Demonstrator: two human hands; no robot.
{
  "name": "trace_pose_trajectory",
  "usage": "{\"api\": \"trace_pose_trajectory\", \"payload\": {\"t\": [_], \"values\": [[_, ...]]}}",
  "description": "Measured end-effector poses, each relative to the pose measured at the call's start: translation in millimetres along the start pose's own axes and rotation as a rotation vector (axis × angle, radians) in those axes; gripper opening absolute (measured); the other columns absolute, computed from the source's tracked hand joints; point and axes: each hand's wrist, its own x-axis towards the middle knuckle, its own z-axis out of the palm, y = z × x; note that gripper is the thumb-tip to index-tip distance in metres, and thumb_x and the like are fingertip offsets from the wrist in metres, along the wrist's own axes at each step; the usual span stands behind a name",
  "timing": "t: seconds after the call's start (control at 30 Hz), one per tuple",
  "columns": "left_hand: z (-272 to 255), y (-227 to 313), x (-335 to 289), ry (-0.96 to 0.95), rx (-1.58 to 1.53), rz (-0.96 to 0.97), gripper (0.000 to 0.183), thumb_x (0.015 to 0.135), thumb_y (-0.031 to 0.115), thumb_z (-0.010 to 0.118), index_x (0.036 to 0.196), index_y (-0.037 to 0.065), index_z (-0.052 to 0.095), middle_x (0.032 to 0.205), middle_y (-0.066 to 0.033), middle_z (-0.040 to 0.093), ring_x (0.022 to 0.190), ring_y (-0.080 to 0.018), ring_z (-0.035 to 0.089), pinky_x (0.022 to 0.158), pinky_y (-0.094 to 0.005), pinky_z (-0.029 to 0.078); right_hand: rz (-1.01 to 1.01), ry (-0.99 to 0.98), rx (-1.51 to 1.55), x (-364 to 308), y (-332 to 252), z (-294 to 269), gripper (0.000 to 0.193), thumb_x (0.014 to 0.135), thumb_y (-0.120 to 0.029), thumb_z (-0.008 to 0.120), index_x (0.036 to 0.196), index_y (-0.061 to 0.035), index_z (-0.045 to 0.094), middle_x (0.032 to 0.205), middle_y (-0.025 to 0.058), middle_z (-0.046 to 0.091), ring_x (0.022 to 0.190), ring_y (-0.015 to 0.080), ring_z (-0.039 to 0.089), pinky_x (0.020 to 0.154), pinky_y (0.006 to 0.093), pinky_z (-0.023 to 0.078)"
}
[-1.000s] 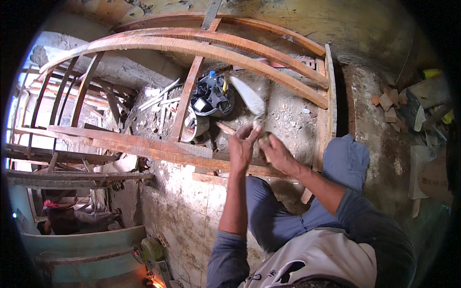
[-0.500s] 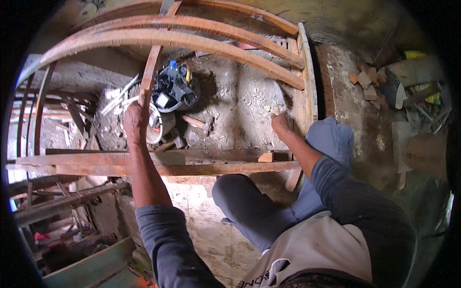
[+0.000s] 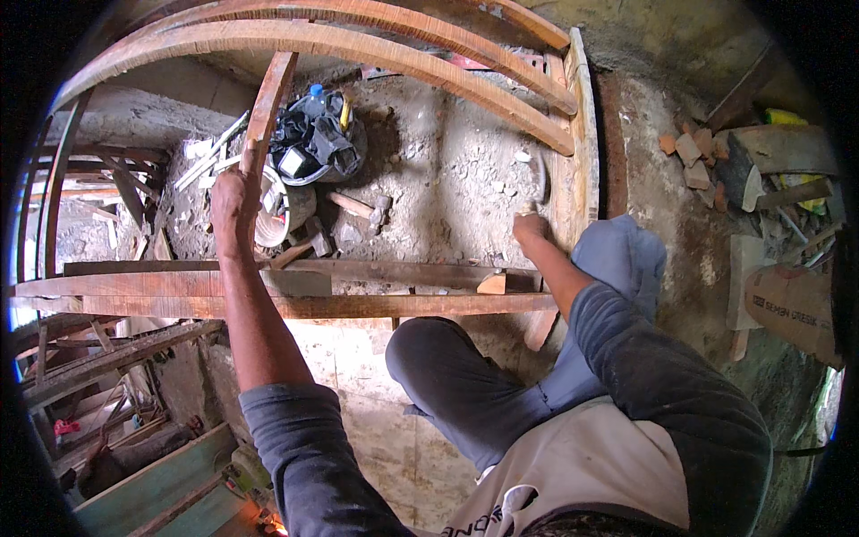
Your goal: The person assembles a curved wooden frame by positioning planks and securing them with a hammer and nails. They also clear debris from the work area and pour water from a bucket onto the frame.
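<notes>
My left hand point(image 3: 234, 201) is closed round the lower end of a wooden batten point(image 3: 273, 98), which rises to the curved timber ribs point(image 3: 358, 45). In my right hand point(image 3: 530, 229) is a hammer point(image 3: 542, 182), its slim shiny shaft pointing away from me and its pale head tilted left. The hammer is partly blurred. It stands just left of the upright board point(image 3: 583, 125) at the frame's right end. A bucket point(image 3: 343, 161) with dark cloth, a blue-capped bottle and a yellow-handled tool sits right of the batten.
A straight timber rail point(image 3: 403, 306) crosses in front of my knees, with a small wood block point(image 3: 491, 284) on it. Another hammer point(image 3: 358, 208) lies on the rubble floor by a white pail point(image 3: 273, 219). Broken bricks point(image 3: 689, 161) and a paper sack point(image 3: 792, 300) lie at right.
The whole view has shifted slightly. The hammer in my right hand, a wide smear before, now shows its shaft and head more clearly. My left hand still grips the batten.
</notes>
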Motion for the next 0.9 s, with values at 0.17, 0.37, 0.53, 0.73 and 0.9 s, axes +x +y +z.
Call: {"api": "trace_pose_trajectory", "payload": {"t": [0.17,0.37,0.53,0.73,0.9], "values": [[-4.3,6.2,-2.3,-0.017,0.012,-0.009,0.087,0.1,0.073,0.037,0.095,-0.005,0.074,0.081,-0.0275,0.07,0.074,-0.04,0.072,0.076,-0.0506,0.054,-0.329,-0.25,0.07,-34.6,-9.5,10.1,0.063,0.097,-0.039,0.064,0.146,-0.001,0.051,0.145,0.0289,0.054,0.135,0.0451,0.052,0.112,0.049,0.042],[-1.4,1.5,-2.4,0.05,0.042,0.052,0.088,0.1,0.074,0.034,0.099,-0.005,0.074,0.088,-0.0317,0.071,0.087,-0.0465,0.071,0.082,-0.0536,0.053,-0.265,-0.254,0.381,-45.2,-7.2,4.0,0.051,0.098,-0.027,0.066,0.139,0.0003,0.053,0.13,0.0251,0.065,0.119,0.0388,0.063,0.099,0.0468,0.048],[1.3,-4.2,1.4,0.042,0.066,0.064,0.086,0.1,0.072,0.036,0.103,-0.004,0.075,0.096,-0.0334,0.071,0.098,-0.0506,0.068,0.088,-0.0556,0.051,-0.074,0.019,0.226,-34.9,12.3,-4.6,0.052,0.097,-0.029,0.067,0.137,0.0025,0.054,0.129,0.0263,0.065,0.12,0.0392,0.063,0.099,0.0469,0.05],[-1.0,-3.3,1.8,0.009,0.04,0.021,0.085,0.099,0.073,0.037,0.096,-0.003,0.075,0.08,-0.0261,0.071,0.083,-0.0417,0.072,0.081,-0.0518,0.053,0.099,-0.033,0.234,-47.3,26.0,-9.6,0.05,0.096,-0.027,0.068,0.135,0.0026,0.057,0.135,0.0275,0.062,0.125,0.0394,0.061,0.102,0.046,0.05],[0.0,-1.3,1.0,0.001,-0.012,0.013,0.088,0.099,0.075,0.036,0.095,-0.004,0.075,0.071,-0.0227,0.069,0.072,-0.0357,0.073,0.076,-0.049,0.054,-0.055,-0.134,0.09,-32.9,30.0,20.7,0.046,0.097,-0.022,0.068,0.135,0.0019,0.057,0.129,0.0209,0.066,0.117,0.0321,0.063,0.099,0.0422,0.049]]}}
